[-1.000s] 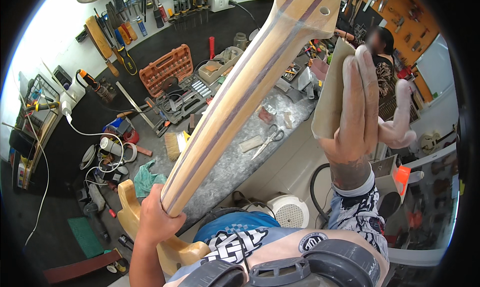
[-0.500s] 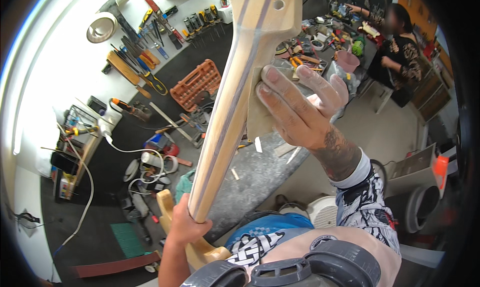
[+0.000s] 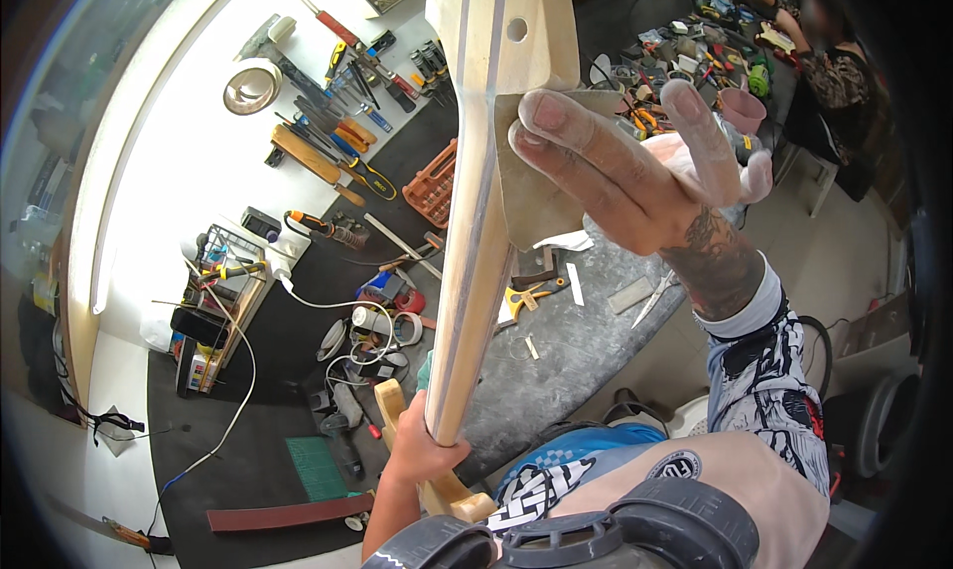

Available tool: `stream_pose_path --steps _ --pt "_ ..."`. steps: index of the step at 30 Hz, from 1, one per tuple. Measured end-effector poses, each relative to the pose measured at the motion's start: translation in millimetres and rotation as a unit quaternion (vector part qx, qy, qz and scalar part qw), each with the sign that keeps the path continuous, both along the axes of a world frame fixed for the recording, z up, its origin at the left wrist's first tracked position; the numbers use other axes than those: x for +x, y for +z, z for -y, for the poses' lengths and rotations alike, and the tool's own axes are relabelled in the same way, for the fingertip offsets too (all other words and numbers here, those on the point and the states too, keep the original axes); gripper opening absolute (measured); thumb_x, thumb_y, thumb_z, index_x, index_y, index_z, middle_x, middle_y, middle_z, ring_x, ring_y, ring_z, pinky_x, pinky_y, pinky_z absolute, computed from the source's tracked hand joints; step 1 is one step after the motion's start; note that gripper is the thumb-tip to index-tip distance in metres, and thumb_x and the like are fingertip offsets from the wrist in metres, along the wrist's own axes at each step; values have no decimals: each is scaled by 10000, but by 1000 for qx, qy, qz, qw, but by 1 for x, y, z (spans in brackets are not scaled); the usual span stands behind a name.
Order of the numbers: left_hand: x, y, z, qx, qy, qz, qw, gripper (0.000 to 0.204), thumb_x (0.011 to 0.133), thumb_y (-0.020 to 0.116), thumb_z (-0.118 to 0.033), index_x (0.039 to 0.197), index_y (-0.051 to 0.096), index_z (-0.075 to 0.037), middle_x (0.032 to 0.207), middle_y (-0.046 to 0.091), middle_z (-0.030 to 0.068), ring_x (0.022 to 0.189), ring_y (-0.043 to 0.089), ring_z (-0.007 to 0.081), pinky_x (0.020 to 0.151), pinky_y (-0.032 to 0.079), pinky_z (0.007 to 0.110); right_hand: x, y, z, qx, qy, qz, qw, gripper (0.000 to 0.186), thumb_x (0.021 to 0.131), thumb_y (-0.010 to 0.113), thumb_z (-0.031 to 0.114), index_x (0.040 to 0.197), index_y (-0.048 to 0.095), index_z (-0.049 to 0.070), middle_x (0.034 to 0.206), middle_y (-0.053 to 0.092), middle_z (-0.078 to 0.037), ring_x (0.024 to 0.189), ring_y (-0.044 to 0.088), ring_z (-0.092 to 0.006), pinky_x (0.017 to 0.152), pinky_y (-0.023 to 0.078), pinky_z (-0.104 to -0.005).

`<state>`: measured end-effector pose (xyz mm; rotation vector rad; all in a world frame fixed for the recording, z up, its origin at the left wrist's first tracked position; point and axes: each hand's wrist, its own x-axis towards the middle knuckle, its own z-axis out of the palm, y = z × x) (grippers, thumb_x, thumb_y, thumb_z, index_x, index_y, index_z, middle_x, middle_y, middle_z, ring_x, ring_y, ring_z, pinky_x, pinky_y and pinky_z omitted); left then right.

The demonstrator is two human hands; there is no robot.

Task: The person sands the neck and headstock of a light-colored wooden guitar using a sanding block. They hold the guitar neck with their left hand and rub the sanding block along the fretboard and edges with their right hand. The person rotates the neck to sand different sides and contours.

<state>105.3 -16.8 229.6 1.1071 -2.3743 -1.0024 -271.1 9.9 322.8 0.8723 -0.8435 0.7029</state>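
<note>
A pale wooden guitar neck (image 3: 459, 301) with dark lengthwise stripes stands slanted in front of me, its holed headstock (image 3: 541, 53) at the top. My left hand (image 3: 422, 452) is wrapped round the lower end of the neck, beside the pale, curved guitar body (image 3: 459, 499). Up near the headstock, my dusty right hand (image 3: 635, 192) holds a tan sheet of sandpaper (image 3: 534, 207) against the neck's right side. Two of its fingers lie along the paper and two others are lifted away. Its thumb cannot be made out.
Below the neck spreads a dusty grey worktop (image 3: 556, 370) with scissors (image 3: 655, 299) and a yellow-handled tool (image 3: 536, 293). Hand tools hang on the white wall (image 3: 208, 162). An orange socket case (image 3: 432, 187) lies behind. A co-worker (image 3: 839, 82) is at a cluttered bench, far right.
My right hand and the sandpaper have slid up the neck, closer to the headstock. The neck stands more upright. My view has turned, shifting the bench and wall rightward.
</note>
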Motion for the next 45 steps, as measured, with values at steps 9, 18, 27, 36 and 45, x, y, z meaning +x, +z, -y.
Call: stream_pose_path --steps 9,18,27,36,45 --pt "0 -1 3 -13 0 -1 1000 617 631 725 -69 1221 559 -1 898 573 28 788 559 147 726 491 308 10 -5 -7 100 54 -8 993 357 920 683 359 1275 701 325 1378 627 166 1380 440 -202 1198 348 -301" --pt "2 1 3 -2 10 -16 1000 618 635 728 -74 1223 554 1 905 565 25 798 548 127 721 486 298 2 -8 2 59 17 31 998 345 908 675 434 1244 716 370 1347 648 188 1337 505 -176 1228 156 -399" --pt "-1 1 4 -24 6 -2 1000 624 638 725 -68 1233 551 5 913 569 27 792 549 132 726 488 295 1 -11 12 28 39 49 998 307 859 710 479 1150 753 389 1265 695 197 1433 368 -261 1226 16 -510" --pt "-2 1 5 -12 28 4 1000 498 625 764 -85 1076 568 -8 892 657 126 813 686 280 749 537 377 11 -19 -4 110 31 40 993 366 846 692 539 1182 735 402 1285 684 201 1418 397 -253 1219 32 -510" --pt "-3 5 2 -15 19 12 1000 494 627 758 -83 1077 569 -6 888 670 128 817 694 273 760 539 369 16 -19 -3 66 28 75 995 322 908 677 448 1220 721 381 1358 649 177 1315 543 -178 1199 132 -487"
